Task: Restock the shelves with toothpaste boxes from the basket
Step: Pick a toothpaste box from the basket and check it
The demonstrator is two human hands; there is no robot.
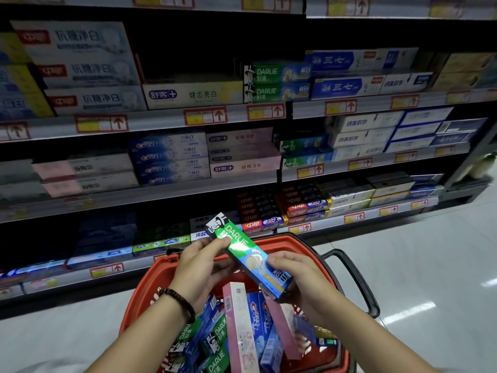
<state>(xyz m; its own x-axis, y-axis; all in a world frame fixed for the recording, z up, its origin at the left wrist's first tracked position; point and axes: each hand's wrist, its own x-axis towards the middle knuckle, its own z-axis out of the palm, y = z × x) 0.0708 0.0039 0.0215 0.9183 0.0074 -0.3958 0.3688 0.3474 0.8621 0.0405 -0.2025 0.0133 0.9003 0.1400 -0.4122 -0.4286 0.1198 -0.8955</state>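
Nearest, heaped in the red basket (pixel 145 285): boxes (pixel 242 332) in green DARLIE, blue Crest and pink. Just above it, slanted, a green-and-blue box (pixel 243 249) reading DARLIE, gripped at the upper end by the left hand (pixel 200 267) and at the lower end by the right hand (pixel 298 281). Underneath, glossy pale floor (pixel 430 265). Beyond, dark shelves (pixel 161 125) with red-and-yellow arrow tags (pixel 205 116); higher up, two stacked DARLIE boxes (pixel 277 83).

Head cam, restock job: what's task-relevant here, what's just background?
Job: Darlie box, held by left hand and right hand; basket; spare boxes in it; shelf Darlie stack.
Background: price tags; floor; bracelet.
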